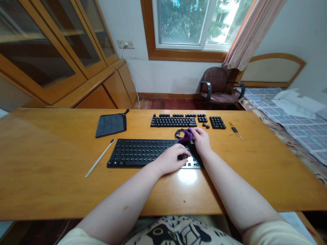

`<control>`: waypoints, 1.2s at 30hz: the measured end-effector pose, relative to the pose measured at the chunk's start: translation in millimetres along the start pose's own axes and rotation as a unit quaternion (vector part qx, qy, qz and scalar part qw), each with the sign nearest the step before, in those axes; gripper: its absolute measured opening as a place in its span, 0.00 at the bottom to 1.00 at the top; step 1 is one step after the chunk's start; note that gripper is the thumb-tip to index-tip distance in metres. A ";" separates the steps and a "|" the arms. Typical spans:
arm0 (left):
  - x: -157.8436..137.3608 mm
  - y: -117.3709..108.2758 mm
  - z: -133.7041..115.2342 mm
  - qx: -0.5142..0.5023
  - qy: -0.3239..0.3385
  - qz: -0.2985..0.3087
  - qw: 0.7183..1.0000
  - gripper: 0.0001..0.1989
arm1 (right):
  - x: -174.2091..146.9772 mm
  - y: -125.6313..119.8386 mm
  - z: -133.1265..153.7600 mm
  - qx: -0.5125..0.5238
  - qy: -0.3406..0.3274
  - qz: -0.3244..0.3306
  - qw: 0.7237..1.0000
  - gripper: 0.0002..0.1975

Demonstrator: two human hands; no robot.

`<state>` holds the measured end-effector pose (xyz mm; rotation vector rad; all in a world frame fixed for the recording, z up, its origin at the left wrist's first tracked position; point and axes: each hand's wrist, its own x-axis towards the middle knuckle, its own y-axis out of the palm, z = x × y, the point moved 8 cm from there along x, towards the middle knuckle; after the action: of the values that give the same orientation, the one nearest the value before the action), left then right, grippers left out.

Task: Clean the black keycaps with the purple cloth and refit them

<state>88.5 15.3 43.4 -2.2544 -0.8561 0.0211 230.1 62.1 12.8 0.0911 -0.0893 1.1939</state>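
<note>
Keyboard handling: right end, both hands engaged

Largest item: the wooden desk [63, 190], which gives flat support. On it lies the keyboard [138, 151], mid-desk in front of the person, its keycaps off. The left hand [172, 158] rests over its right portion, fingers curled and nearly together; whether a small part is pinched there cannot be told. Recommended: light pressure, board level, no sideways load on the exposed switches.

The main keycap block [173, 121] stands in rows beyond the board, the number-pad caps [217, 123] to its right. That order merits protection from passing sleeves and wrists.

The right hand [203, 143] has thumb and fingers closed on a bunched purple cloth [187, 135] at the board's far edge. A small, firm fold should reach between switches without snagging. The coiled cable [177, 133] lies just beside the cloth; clearance is advised. Smallest: two loose caps [205, 126], easily knocked astray.
</note>
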 end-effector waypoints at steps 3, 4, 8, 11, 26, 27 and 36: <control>-0.5 1.0 1.8 0.010 -0.004 0.003 1.000 0.07 | -0.3 0.0 1.2 -0.006 -0.005 -0.004 1.000 0.15; -0.8 2.0 2.1 0.014 -0.004 0.007 1.000 0.07 | -0.3 0.0 1.6 -0.007 -0.006 -0.004 1.000 0.15; -1.4 -1.5 1.3 0.028 -0.007 -0.013 0.999 0.08 | -0.3 0.5 2.5 -0.007 -0.007 -0.002 1.000 0.14; -2.1 -14.4 2.1 0.046 -0.026 -0.075 0.996 0.09 | -0.6 -0.3 3.3 -0.016 -0.009 -0.006 1.000 0.14; -3.3 11.2 -7.6 0.096 0.038 0.116 0.988 0.09 | 1.2 0.3 -0.6 -0.023 -0.009 -0.003 1.000 0.13; -3.3 11.7 -8.0 0.101 0.042 0.119 0.987 0.08 | 1.5 0.4 -1.2 -0.023 -0.010 -0.002 1.000 0.13; -2.6 12.5 -5.5 0.133 0.040 0.105 0.985 0.08 | 1.3 0.8 -1.7 -0.031 -0.007 0.000 0.999 0.15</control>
<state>95.0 3.8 39.1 -2.0669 -0.5357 0.1332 229.8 63.8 11.2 0.0444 -0.1379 1.1901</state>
